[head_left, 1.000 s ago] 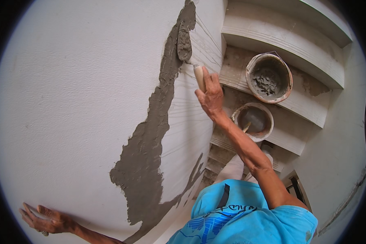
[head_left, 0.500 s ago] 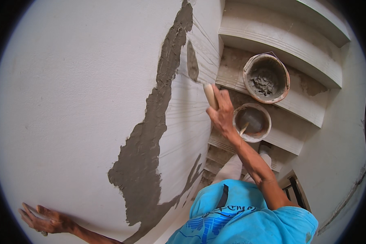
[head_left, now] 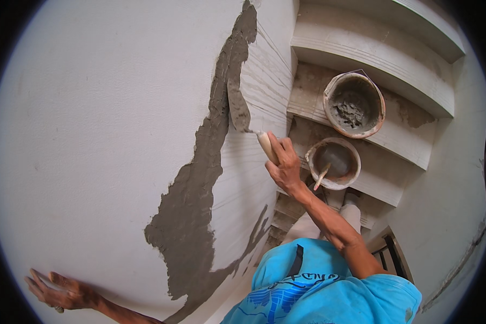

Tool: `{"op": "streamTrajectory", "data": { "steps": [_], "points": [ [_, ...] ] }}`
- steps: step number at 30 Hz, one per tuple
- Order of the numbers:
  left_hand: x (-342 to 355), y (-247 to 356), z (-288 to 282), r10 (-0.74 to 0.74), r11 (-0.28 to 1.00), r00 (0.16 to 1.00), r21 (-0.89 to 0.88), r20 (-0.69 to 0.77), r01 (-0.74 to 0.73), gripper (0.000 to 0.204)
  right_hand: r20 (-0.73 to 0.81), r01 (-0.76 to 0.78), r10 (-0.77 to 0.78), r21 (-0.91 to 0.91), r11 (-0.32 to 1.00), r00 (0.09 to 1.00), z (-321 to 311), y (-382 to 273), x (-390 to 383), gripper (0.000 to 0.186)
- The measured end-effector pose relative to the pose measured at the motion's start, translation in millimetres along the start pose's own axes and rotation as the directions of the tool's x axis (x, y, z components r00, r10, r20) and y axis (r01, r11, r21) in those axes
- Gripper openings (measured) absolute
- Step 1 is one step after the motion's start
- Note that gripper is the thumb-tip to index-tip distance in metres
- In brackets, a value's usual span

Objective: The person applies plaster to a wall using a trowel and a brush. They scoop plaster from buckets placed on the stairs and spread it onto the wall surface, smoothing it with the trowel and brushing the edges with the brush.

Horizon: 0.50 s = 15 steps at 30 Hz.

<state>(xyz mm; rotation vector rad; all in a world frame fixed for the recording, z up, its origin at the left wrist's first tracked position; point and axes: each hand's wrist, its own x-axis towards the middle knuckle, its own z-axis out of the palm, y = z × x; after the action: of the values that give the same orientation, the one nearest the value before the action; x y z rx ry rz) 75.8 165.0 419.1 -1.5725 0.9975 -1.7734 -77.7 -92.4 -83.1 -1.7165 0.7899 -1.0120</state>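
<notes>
My right hand (head_left: 286, 164) is closed around the pale handle of a trowel (head_left: 237, 109). The trowel's mortar-smeared blade lies over the right edge of a long grey mortar strip (head_left: 186, 216) on the white wall (head_left: 108, 124); I cannot tell how firmly it presses. That strip runs from the top of the view down to the lower edge, widening low on the left. My left hand (head_left: 59, 291) rests on the wall at the lower left, fingers spread, a ring on one finger.
A bucket (head_left: 380, 116) with wet mortar stands on a stair step (head_left: 383, 59) to the right. Nearer me is a second bucket (head_left: 356, 175) with murky liquid and a brush (head_left: 322, 176) leaning in it. My feet are on the steps below. Another wall (head_left: 443, 216) bounds the stairs at right.
My right hand and the trowel have moved left and toward me, bringing the blade from beside the mortar strip onto its edge. My left hand has stayed in place.
</notes>
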Motion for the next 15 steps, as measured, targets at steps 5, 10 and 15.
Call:
{"op": "streamTrajectory", "data": {
  "steps": [5, 10, 15],
  "points": [
    [-0.5, 6.7, -3.5, -0.06, 0.998, 0.998, -0.019, 0.019, 0.06, 0.058, -0.077, 0.032, -0.035, -0.034, 0.999, 0.996, -11.6, 5.1, 19.0, 0.079],
    [-1.1, -1.4, 1.8, -0.027, 1.0, 1.0, -0.01, 0.003, 0.027, 0.057, -0.159, 0.076, -0.083, -0.051, 0.996, 0.984, 3.3, 6.6, 68.3, 0.08],
    [0.6, 2.5, -0.8, -0.029, 0.999, 1.0, 0.016, 0.006, 0.028, 0.056, -0.007, 0.078, -0.078, -0.051, 0.996, 0.997, 17.1, -2.4, 17.2, 0.087]
  ]
}}
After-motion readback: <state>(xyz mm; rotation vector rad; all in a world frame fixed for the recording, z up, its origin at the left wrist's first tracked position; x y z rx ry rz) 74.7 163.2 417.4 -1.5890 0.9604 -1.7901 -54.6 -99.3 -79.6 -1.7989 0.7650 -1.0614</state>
